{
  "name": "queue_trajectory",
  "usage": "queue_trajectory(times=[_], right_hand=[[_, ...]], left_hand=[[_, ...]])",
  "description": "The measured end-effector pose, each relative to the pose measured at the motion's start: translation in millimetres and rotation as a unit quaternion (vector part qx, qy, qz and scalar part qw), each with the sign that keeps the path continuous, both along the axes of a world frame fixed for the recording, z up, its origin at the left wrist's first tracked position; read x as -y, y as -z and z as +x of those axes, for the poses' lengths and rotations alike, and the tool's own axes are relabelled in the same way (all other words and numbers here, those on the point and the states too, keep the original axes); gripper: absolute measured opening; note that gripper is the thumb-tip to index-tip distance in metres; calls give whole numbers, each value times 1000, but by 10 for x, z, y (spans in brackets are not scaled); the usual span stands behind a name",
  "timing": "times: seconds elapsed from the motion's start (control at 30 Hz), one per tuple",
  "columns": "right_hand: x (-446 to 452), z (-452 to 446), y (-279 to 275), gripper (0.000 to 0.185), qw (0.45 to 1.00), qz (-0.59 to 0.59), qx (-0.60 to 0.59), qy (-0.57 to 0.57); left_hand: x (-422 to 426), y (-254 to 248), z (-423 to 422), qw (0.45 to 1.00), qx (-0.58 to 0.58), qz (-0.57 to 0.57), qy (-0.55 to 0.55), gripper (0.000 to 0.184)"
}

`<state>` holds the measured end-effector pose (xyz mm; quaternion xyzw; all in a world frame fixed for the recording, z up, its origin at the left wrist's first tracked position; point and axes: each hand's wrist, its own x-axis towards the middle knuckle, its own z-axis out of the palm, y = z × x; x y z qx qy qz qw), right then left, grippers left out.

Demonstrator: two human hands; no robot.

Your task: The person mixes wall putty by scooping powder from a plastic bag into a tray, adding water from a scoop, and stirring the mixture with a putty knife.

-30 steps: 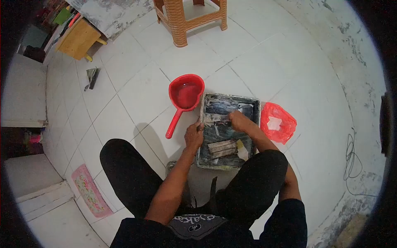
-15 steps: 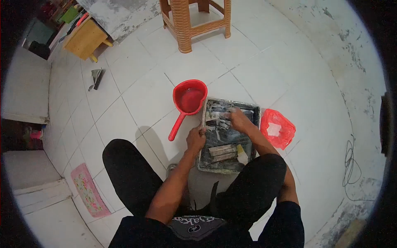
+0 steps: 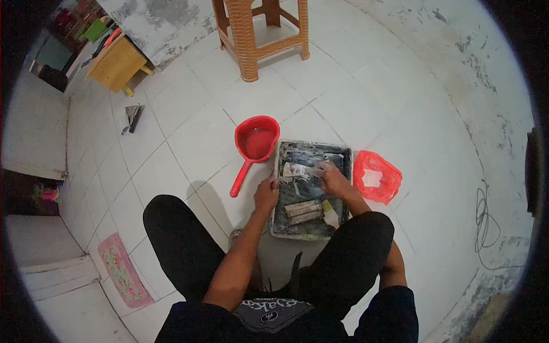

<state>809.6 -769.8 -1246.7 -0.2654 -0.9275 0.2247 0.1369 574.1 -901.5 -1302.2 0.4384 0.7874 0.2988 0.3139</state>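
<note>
White tiles (image 3: 189, 126) surround the dark tray (image 3: 297, 191) before you. Your left hand (image 3: 266, 195) has its fingers curled at the tray's left rim; your right hand (image 3: 333, 178) grasps a smeared scraper (image 3: 294, 170) inside its far half. A red dipper (image 3: 257, 143) sits left, a red plastic bag (image 3: 389, 183) right.

The tray (image 3: 303, 236) sits on the floor (image 3: 343, 94). In its near half lie the blocks (image 3: 303, 212), side by side, with the brush (image 3: 330, 214) just to their right; the scraper (image 3: 296, 170) is in the far half. Left of the tray is the dipper (image 3: 256, 144), its handle pointing back leftward; right of it, the bag (image 3: 386, 184). Well beyond stands the stool (image 3: 246, 48) — and farther left, the small table (image 3: 116, 64). The mat (image 3: 124, 272) lies near left, the cord (image 3: 484, 228) far right by the wall (image 3: 494, 137).
</note>
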Motion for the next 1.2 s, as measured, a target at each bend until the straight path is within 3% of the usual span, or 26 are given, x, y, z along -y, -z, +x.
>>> queue_trajectory(times=[0.1, 0.23, 0.27, 0.3, 0.37, 0.43, 0.47, 0.5, 0.57, 0.7, 1.0, 1.17, 1.2], right_hand=[[282, 287, -177, 56, 991, -131, -3, 39], [673, 626, -273, 49, 990, -81, -32, 114], [776, 706, -303, 48, 988, -88, -44, 116], [877, 773, -320, 47, 987, -94, -57, 118], [1104, 887, -203, 44, 985, -66, -82, 137], [1299, 997, -111, 42, 981, -38, -107, 155], [1377, 1053, -81, 38, 976, -90, -140, 141], [1473, 1108, -60, 34, 966, -142, -173, 128], [1705, 1206, -114, 34, 969, -137, -144, 146], [2264, 1467, -80, 36, 964, -155, -117, 179], [2748, 1602, 65, 37, 933, -240, -111, 242], [2769, 1541, 129, 38, 910, -285, -103, 284], [3730, 2192, 2, 38, 905, -294, -102, 291]], left_hand=[[76, -54, 61, 999, -31, 8, -4, 39], [108, -164, 174, 997, -76, 12, -20, 41], [39, -518, 196, 997, 24, -75, -22, 41], [62, -411, 238, 997, 26, -77, -19, 41], [111, -88, 316, 969, -181, 163, -52, 39], [97, -205, 371, 956, -190, 222, -33, 36], [79, -296, 390, 938, -201, 281, -17, 33], [88, -390, 413, 939, -199, 280, -13, 33], [113, -515, 467, 961, -155, 219, 71, 29], [154, -456, 536, 958, -123, 206, 157, 25], [298, -373, 580, 942, -226, 250, -2, 40], [184, -285, 567, 982, -124, 98, -105, 51], [131, -251, 501, 991, -102, 10, -92, 61]])
